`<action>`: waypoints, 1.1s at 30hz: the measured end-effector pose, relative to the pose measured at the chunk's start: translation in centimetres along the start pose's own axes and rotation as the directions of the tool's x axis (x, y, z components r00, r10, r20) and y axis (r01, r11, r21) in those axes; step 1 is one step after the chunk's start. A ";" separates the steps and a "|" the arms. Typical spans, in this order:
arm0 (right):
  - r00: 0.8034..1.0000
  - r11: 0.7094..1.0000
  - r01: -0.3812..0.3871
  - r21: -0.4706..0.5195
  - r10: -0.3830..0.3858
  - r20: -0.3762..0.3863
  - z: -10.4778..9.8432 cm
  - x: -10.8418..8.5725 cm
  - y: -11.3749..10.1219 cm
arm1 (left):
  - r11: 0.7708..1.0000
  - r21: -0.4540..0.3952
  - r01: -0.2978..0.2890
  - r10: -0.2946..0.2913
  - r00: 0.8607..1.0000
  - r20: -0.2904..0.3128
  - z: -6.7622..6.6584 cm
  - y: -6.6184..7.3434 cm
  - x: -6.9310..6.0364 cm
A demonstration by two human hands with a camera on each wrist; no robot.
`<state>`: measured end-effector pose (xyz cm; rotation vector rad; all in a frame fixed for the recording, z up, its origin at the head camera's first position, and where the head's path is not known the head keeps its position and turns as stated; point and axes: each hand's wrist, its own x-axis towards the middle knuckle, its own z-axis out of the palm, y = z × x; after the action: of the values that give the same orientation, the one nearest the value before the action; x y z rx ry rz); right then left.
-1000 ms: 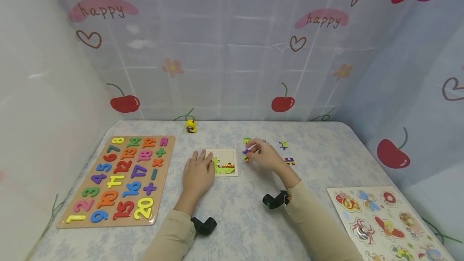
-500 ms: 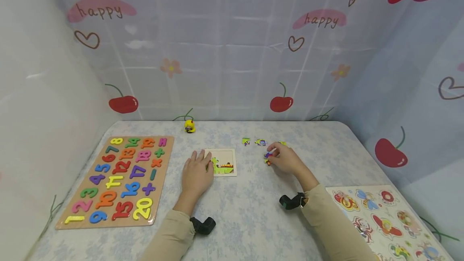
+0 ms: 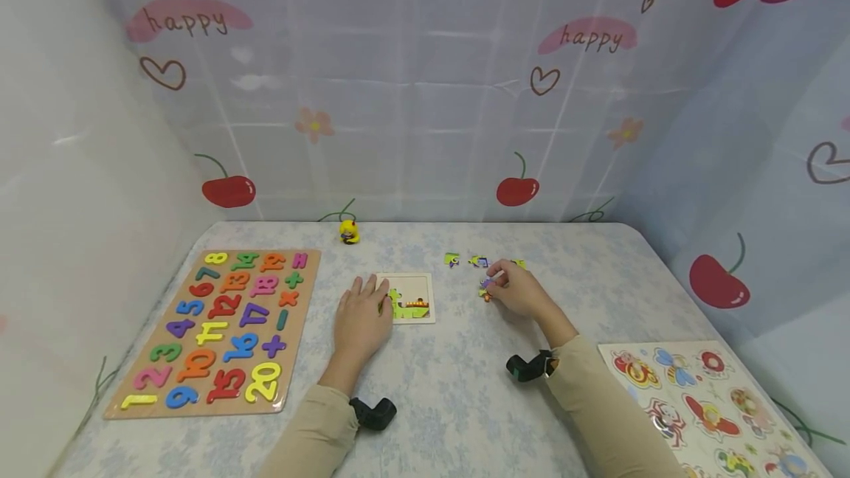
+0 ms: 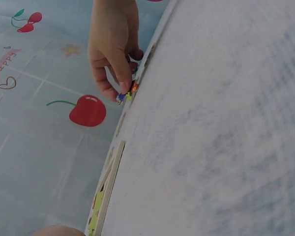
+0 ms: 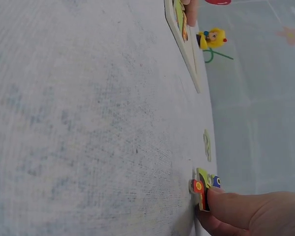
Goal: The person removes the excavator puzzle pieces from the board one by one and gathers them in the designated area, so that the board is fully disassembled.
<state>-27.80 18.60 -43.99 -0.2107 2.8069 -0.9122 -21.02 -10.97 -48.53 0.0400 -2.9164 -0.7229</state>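
My left hand lies with extended fingers over the left side of a small framed jigsaw board. Green pieces and a red-and-yellow striped one fill the board's lower part; its upper part is bare. To the right, my right hand pinches a jigsaw piece between thumb and fingers. In the right wrist view this jigsaw piece shows green, black, red and blue, standing on edge close to the tabletop. Behind the right hand lie loose pieces, one partly hidden by the fingers.
A wooden number board with coloured numerals occupies the table's left side. At the front right lies an insect picture board. A small yellow figurine stands near the back edge, before a cherry-printed curtain.
My right hand has carried the jigsaw piece rightward, away from the framed board, then shifted slightly back left. It now covers a loose piece seen earlier. The left hand stays in place.
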 end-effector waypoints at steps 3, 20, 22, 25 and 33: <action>1.000 1.000 -0.003 -0.029 0.003 -0.006 0.0 0.0 0.0 | 1.000 -0.004 0.000 0.000 1.000 0.005 -0.1 0.1 0.0; 0.995 0.978 0.047 -0.204 -0.063 -0.075 0.6 0.1 -0.2 | 1.000 -0.007 -0.024 0.024 1.000 0.014 0.1 -0.3 0.1; 0.994 0.975 0.051 -0.218 -0.070 -0.084 0.6 -0.1 -0.3 | 1.000 -0.014 -0.026 0.026 1.000 0.017 0.1 -0.3 0.1; 0.992 0.974 0.058 -0.217 -0.081 -0.095 0.7 -0.2 -0.5 | 0.999 -0.016 -0.027 0.028 0.999 0.029 0.0 -0.4 0.1; 0.985 0.979 0.123 -0.165 -0.141 -0.100 1.7 0.2 -2.4 | 1.000 -0.008 -0.007 0.007 0.999 0.054 -0.2 -0.5 -0.1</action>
<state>-27.40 15.64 -43.93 -0.3845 3.0023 -0.7482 -20.87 -11.49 -48.62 0.0096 -2.9631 -0.7457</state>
